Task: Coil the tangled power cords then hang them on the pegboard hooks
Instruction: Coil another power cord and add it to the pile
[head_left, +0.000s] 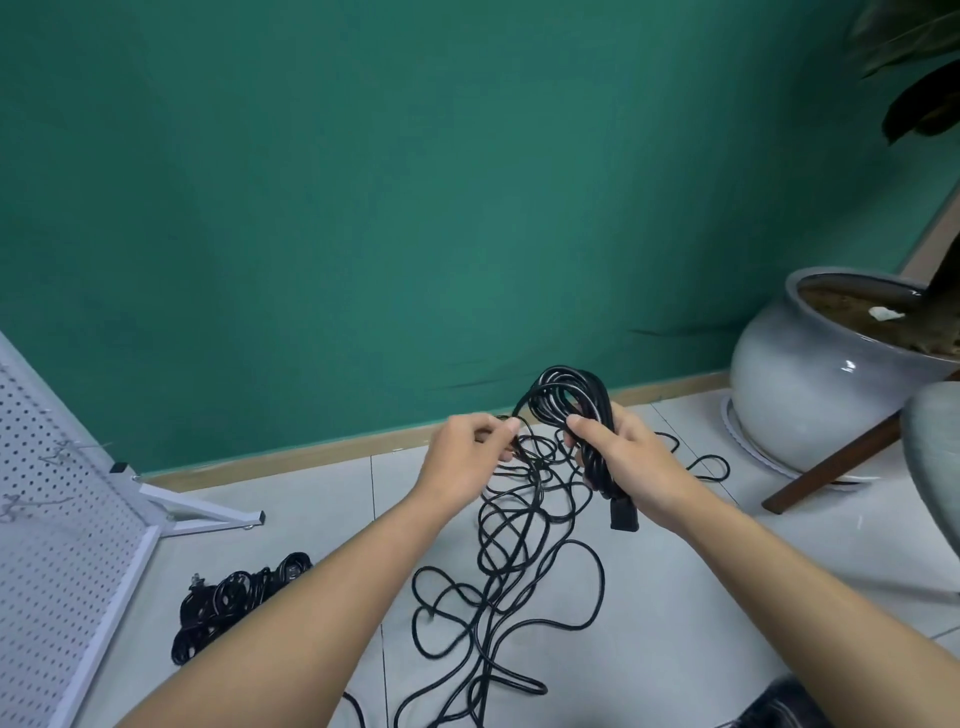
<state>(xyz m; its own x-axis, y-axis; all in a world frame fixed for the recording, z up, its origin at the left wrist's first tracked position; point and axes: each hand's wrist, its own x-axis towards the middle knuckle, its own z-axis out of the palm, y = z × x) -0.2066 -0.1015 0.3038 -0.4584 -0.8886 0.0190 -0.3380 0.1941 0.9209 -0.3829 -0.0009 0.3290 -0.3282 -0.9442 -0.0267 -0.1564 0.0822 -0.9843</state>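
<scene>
My right hand (628, 462) grips a partly wound coil of black power cord (569, 397), held up above the floor, with its plug (623, 514) hanging below my palm. My left hand (470, 454) pinches a strand of the same cord just left of the coil. The rest of the cord (519, 571) hangs down in tangled loops and spreads over the tiled floor. A second bundle of black cords (234, 597) lies on the floor at the lower left. The white pegboard (47, 519) with metal hooks (62, 449) stands at the left edge.
A large grey plant pot (810, 384) stands at the right against the green wall. A wooden chair leg (836, 467) and a grey seat (935, 467) are beside it. The pegboard's white foot (208, 512) reaches out over the floor. A dark shoe (779, 706) shows at the bottom right.
</scene>
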